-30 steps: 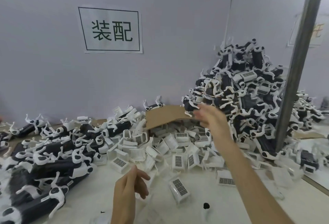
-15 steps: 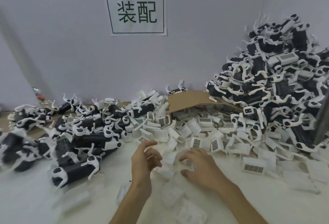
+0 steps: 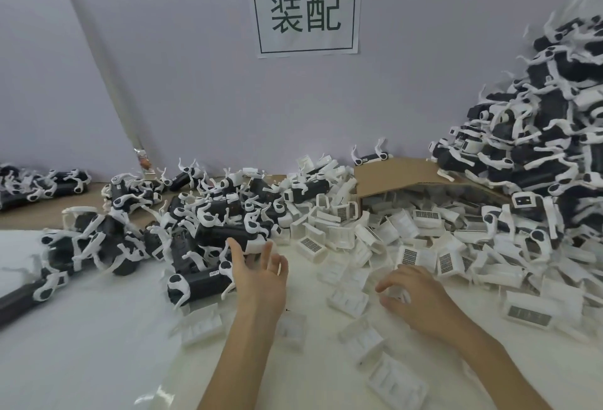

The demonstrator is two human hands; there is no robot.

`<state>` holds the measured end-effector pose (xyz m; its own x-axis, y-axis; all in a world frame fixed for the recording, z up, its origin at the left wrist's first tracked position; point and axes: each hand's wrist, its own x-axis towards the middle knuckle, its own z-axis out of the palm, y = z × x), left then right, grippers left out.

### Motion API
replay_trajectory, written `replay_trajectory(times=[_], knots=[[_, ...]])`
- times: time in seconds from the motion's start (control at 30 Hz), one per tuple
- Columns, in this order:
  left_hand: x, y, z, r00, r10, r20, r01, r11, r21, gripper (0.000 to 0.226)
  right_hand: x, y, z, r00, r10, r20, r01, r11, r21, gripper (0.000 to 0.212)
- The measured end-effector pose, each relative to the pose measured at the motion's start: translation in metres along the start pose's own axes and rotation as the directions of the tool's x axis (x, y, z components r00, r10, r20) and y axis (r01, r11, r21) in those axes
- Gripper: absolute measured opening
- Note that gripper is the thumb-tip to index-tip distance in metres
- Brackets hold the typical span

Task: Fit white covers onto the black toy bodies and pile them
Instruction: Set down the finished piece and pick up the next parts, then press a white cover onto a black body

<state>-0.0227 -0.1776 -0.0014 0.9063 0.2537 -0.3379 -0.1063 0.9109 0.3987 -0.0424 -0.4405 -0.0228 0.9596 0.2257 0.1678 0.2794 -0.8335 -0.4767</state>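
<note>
White covers (image 3: pixel 375 240) scattered mid-table, black toy bodies (image 3: pixel 208 223) heaped left

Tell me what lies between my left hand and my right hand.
In the head view, a few loose white covers lie on the white table between the left hand and the right hand.

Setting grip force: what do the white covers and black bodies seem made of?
White covers: thin moulded plastic, matte, judging by crisp ribs and walls. Black bodies: probably hard plastic too, smooth with a faint sheen; blur leaves it uncertain.
</note>
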Motion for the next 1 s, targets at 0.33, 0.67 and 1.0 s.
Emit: replay_trajectory(times=[0.33,0.67,1.0], knots=[[0.002,-0.013,-0.001,0.970,0.235,-0.059,-0.215,0.948,0.236,0.055,-0.001,0.001,-0.001,0.999,-0.044,0.010,0.044,0.999,0.030,0.008],[-0.004,-0.005,0.001,0.974,0.228,0.018,-0.227,0.952,0.206,0.068,-0.001,0.004,-0.001,0.998,-0.061,0.025,0.059,0.997,0.043,0.008],[-0.008,0.000,0.002,0.991,0.134,-0.027,-0.129,0.983,0.129,0.040,-0.002,0.003,-0.002,0.997,-0.071,0.032,0.069,0.996,0.064,0.014]])
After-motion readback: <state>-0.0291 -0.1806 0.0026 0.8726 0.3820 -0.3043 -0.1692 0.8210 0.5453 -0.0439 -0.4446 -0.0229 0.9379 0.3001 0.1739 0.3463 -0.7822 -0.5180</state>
